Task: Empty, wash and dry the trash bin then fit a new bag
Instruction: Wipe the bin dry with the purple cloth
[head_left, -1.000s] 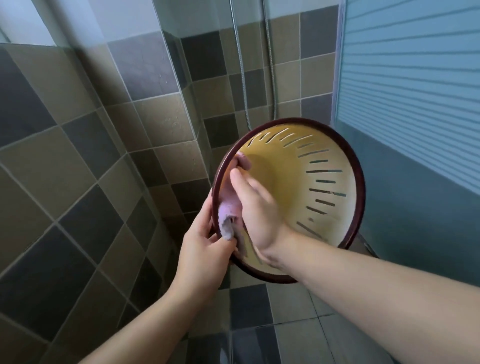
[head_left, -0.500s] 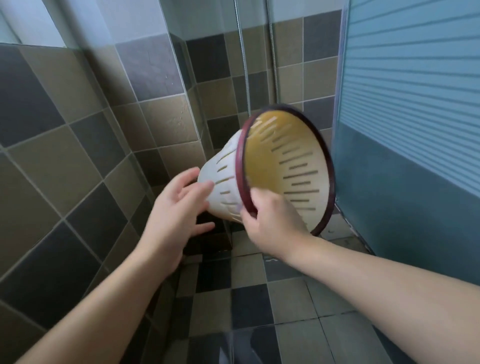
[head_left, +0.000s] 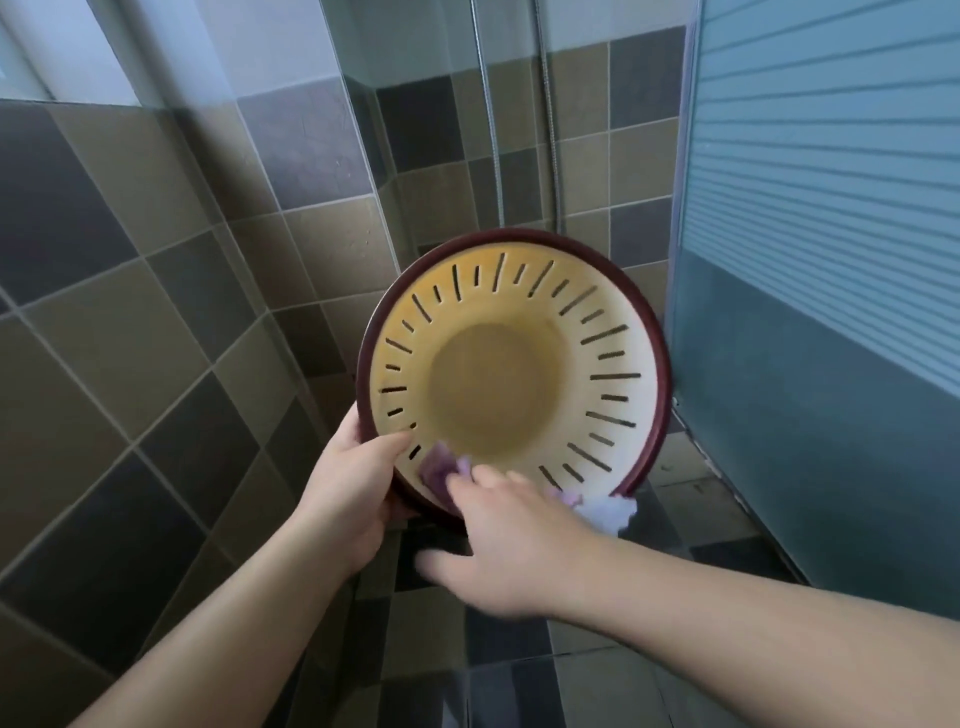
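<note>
**Bin turned mouth-up to the camera, cloth back at the rim**

Half a second ago the bin (head_left: 511, 374) lay sideways, the left hand (head_left: 349, 488) flat on its outer wall and the right hand (head_left: 511, 540) at the rim. Now its mouth faces the camera, held up in the air before the tiled wall (head_left: 156, 291). The left hand grips the lower-left rim, thumb inside. The right hand, blurred with motion, presses a purple-and-white cloth (head_left: 441, 467) on the lower inner wall; its fingers lie over the cloth, though whether they curl round it I cannot tell. I judge this to be the drying step, with the new bag yet to be fitted. The bin holds nothing but the cloth's edge; no water or rubbish shows on its bottom.
</note>
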